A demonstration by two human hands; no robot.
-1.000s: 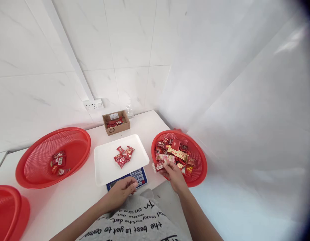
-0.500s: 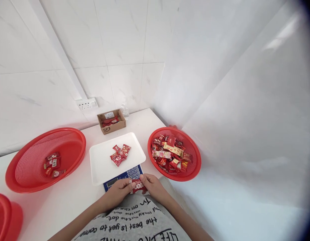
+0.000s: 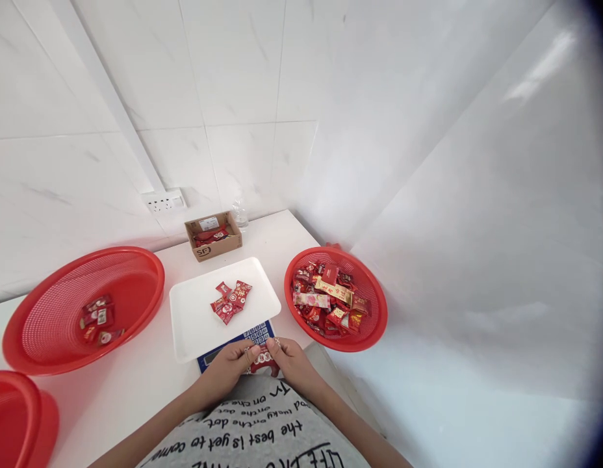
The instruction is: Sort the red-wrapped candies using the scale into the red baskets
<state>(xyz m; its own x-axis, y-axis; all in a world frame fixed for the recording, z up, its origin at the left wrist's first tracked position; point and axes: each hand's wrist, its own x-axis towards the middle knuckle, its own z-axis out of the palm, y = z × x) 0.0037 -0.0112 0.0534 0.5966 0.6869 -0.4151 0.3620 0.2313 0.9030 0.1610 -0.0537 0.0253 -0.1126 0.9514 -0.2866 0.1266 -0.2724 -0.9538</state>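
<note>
Head view, left to right: round red perforated plastic basket (image 3: 52, 318), its deep wall likely corralling a few packets; flat white plastic tray (image 3: 194, 325) atop a blue keypad scale (image 3: 226, 349), presumably so loads register. Before the scale, left hand (image 3: 228, 367) and right hand (image 3: 294, 364), both nearly closed, pinch opposite ends of a small red printed packet (image 3: 264, 359), probably steadying it. One second earlier, right hand alone held it by the fuller round red plastic basket (image 3: 378, 305) at right.

Two hands (image 3: 297, 368), three baskets (image 3: 141, 286), one tray (image 3: 197, 328), one box (image 3: 224, 247)
</note>
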